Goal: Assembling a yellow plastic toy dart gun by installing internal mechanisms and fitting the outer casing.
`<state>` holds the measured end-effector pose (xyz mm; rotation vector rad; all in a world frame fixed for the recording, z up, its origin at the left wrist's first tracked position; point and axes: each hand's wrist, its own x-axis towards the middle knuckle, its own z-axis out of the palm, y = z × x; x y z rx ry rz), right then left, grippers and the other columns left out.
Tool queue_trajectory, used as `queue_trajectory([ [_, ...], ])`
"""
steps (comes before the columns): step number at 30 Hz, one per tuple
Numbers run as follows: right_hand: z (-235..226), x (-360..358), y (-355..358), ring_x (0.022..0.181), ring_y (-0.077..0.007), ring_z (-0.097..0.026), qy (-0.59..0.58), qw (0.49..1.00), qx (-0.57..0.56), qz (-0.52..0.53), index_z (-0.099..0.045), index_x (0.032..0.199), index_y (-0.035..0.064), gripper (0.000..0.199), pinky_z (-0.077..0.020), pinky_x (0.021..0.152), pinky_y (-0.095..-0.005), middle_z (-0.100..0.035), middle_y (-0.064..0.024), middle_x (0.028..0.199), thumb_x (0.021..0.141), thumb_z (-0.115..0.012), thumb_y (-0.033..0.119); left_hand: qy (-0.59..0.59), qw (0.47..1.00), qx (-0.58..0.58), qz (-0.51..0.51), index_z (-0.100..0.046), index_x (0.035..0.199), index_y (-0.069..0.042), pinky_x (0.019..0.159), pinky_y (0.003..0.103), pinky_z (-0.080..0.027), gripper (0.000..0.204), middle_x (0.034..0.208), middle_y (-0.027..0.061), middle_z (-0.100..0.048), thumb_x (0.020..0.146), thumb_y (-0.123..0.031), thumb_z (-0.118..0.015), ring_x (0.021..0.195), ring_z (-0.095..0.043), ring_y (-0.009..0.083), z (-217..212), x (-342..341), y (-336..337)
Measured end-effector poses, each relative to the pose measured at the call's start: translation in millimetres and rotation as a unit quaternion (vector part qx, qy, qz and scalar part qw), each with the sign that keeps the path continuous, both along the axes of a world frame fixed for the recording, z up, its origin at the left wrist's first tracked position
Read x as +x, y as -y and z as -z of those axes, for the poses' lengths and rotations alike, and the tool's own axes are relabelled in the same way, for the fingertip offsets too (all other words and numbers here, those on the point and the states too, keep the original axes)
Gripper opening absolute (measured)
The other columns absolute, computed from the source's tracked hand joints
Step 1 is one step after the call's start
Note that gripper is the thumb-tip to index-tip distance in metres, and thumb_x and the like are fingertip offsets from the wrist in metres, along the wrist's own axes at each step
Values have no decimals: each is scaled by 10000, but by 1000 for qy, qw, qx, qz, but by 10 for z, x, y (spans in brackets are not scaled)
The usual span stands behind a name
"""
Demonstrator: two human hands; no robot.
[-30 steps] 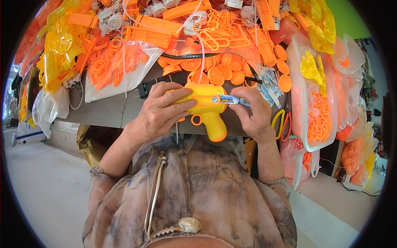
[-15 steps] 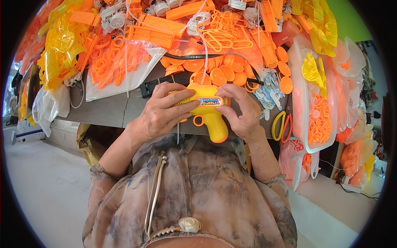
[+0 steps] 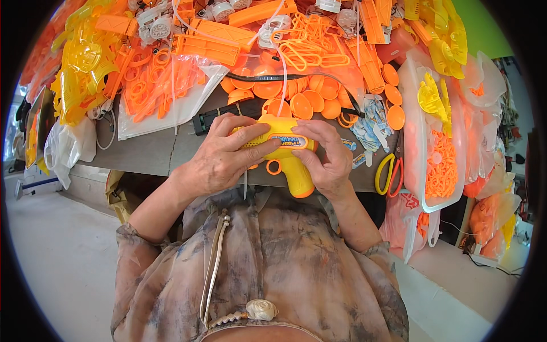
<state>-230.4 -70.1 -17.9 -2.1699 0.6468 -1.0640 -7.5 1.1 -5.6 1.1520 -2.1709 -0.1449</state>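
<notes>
A yellow toy bubble gun (image 3: 297,178) lies on its side at the table's near edge, its handle toward me and its orange ring trigger (image 3: 274,167) beside the handle. My left hand (image 3: 215,151) is closed over the barrel end, fingers across its top. A blue oval sticker (image 3: 289,142) with an orange border sits on the gun's body. My right hand (image 3: 330,158) grips the rear of the body, the fingers above the sticker and the thumb below it. Loose blue-and-white stickers (image 3: 373,125) lie in a pile just right of that hand.
Orange cups (image 3: 301,105), orange hooks and rings, and yellow shells (image 3: 85,68) are heaped along the far side. Scissors (image 3: 390,174) with yellow and red handles lie at the table's right edge. Beside them stands a clear bin (image 3: 414,165) of orange rings. A black screwdriver-like tool (image 3: 202,122) lies behind my left hand.
My right hand has shifted slightly left and down along the gun, its thumb moving in under the sticker. A few loose stickers beside it are now uncovered. My left hand stays put.
</notes>
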Motion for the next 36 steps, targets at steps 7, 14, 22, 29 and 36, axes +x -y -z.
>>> queue_trajectory([
  [7, 32, 7, -40, 1133, -190, -525, 68, 975, 212, -20, -516, 1159, -31, 316, -417, 967, -312, -526, -141, 1247, 852, -583, -9, 13, 1000, -2, 0, -642, 1135, -117, 833, 405, -424, 509, 1176, 53, -528, 628, -101, -686, 1029, -503, 272, -1, -4, -5],
  [14, 44, 82, -27, 1154, -170, -463, 159, 904, 393, -52, -485, 1137, 1, 227, -376, 987, -302, -473, -131, 1267, 911, -470, 8, 13, 1000, -14, 4, -646, 1125, -96, 824, 408, -423, 493, 1172, 61, -531, 633, -109, -679, 1023, -505, 273, 34, 3, 4],
  [22, 85, 138, -84, 1120, -172, -467, 91, 959, 269, -2, -423, 1140, -2, 232, -372, 979, -297, -463, -129, 1236, 919, -482, 34, 18, 999, -45, 4, -598, 1173, -73, 847, 412, -415, 527, 1138, 91, -540, 660, -142, -696, 1008, -511, 292, 35, 5, 6],
  [29, 124, 46, -151, 1129, -175, -474, 117, 945, 304, 36, -401, 1221, -8, 361, -371, 980, -297, -474, -113, 1223, 936, -555, 152, 60, 990, 109, -60, -483, 1193, -31, 778, 391, -412, 646, 991, 130, -555, 653, -216, -785, 900, -533, 279, -230, -5, 54],
  [36, -215, -51, -77, 1091, -159, -489, 58, 906, 418, -24, -390, 1261, 3, 449, -393, 947, -292, -497, -89, 1174, 908, -604, 179, -76, 995, -63, -25, -508, 1066, -28, 749, 382, -400, 592, 926, 118, -577, 600, -209, -826, 821, -550, 276, 6, -80, 6],
])
